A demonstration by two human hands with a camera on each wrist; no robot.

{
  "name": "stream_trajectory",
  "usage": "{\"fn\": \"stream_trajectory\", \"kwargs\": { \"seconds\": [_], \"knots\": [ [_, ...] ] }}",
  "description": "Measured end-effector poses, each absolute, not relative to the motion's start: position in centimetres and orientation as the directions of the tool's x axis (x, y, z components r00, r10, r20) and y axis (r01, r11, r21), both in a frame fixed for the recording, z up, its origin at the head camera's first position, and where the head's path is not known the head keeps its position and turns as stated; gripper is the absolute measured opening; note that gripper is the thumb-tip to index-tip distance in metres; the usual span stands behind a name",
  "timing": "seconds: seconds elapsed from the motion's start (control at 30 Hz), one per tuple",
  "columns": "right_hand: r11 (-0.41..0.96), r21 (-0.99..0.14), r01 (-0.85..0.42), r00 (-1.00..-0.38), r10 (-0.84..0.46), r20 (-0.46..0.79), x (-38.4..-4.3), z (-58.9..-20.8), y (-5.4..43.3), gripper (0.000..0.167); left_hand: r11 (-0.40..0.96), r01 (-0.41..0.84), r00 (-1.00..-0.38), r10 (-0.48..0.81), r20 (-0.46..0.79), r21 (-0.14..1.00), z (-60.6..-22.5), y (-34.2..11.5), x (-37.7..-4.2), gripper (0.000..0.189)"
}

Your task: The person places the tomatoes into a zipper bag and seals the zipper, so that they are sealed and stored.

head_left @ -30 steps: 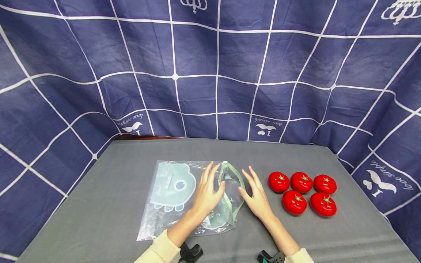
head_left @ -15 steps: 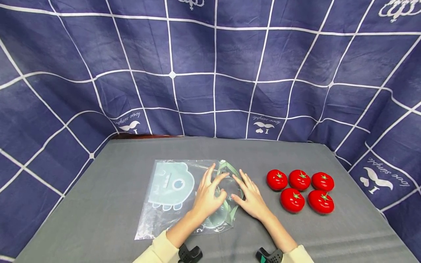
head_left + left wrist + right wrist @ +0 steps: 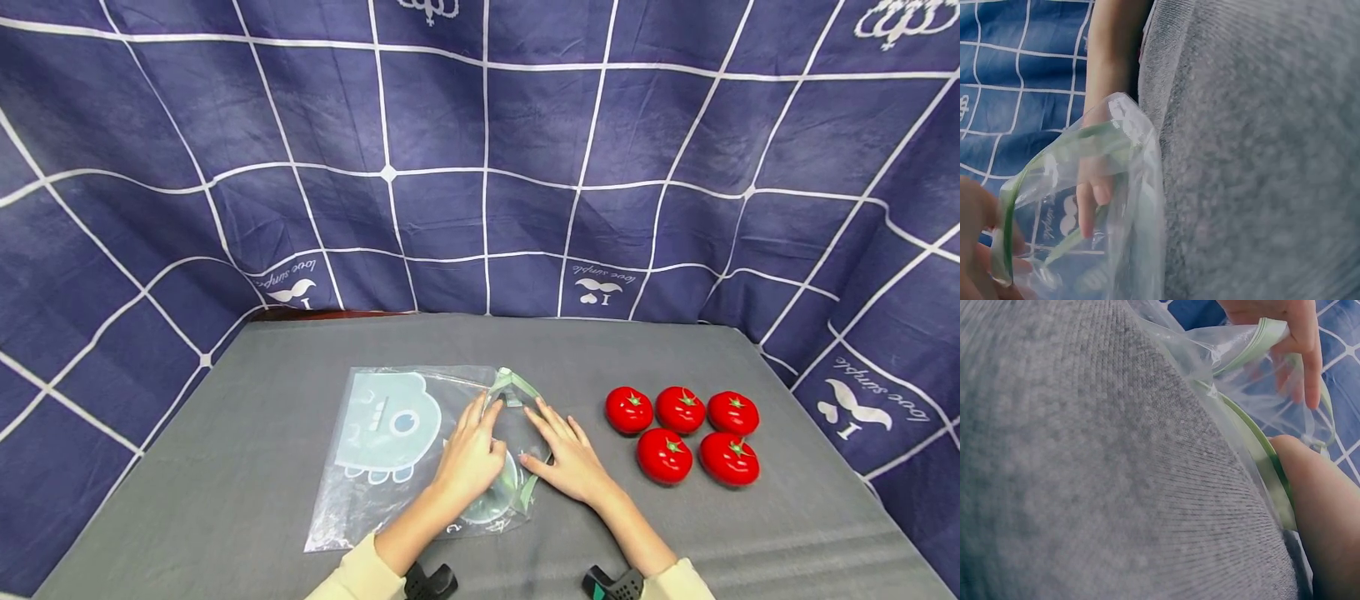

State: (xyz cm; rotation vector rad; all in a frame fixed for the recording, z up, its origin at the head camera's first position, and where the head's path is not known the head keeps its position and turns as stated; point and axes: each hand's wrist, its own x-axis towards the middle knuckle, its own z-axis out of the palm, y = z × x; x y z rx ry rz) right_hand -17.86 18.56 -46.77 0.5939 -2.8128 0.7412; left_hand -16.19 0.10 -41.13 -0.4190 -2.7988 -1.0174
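A clear plastic zip bag [image 3: 352, 500] printed with a pale blue cartoon creature lies on the grey tabletop. Its green zip edge [image 3: 525, 385] stands raised and parted at the right end. My left hand [image 3: 471, 458] is at this mouth, fingers extended, the thumb close to the index finger. Opposite it, my right hand [image 3: 572, 465] has its fingers stretched along the other side of the mouth. Through the film in the left wrist view, the right hand's fingers [image 3: 1087, 209] look straight. In the right wrist view the left hand's fingers [image 3: 1311, 375] point down at the green edge.
Several red tomatoes [image 3: 665, 456] with green stems sit in two rows to the right of the bag. The grey tabletop [image 3: 225, 467] extends left of it. A blue curtain [image 3: 450, 208] with white lines hangs behind and at the sides.
My right hand has moved left, onto the bag's mouth, and the two hands are closer together. The left thumb has drawn in towards its index finger. The tomatoes have stayed in place.
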Motion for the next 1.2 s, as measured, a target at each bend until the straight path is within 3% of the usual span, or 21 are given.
{"fn": "stream_trajectory", "kwargs": {
  "seconds": [0.17,0.53,0.8,1.2],
  "knots": [
    [0.791,-0.423,-0.442,-0.893,-0.339,0.297,-17.8,-47.1,18.5,0.069,0.694,0.32,-0.947,0.224,0.229,0.645,-41.6,-0.3,-16.0,0.069],
    [0.793,-0.41,-0.45,-0.893,-0.382,0.24,-18.0,-46.8,18.4,0.071,0.613,0.515,-0.836,0.208,0.507,0.598,-44.7,-1.6,-17.2,0.068],
    [0.776,-0.425,-0.466,-0.885,-0.398,0.243,-18.0,-46.6,18.6,0.078,0.47,0.571,-0.817,0.251,0.519,0.673,-45.3,-2.2,-18.1,0.07],
    [0.766,-0.417,-0.489,-0.87,-0.392,0.299,-17.8,-46.8,18.8,0.079,0.458,0.569,-0.822,0.289,0.49,0.683,-45.5,-1.9,-18.0,0.059]
  ]
}}
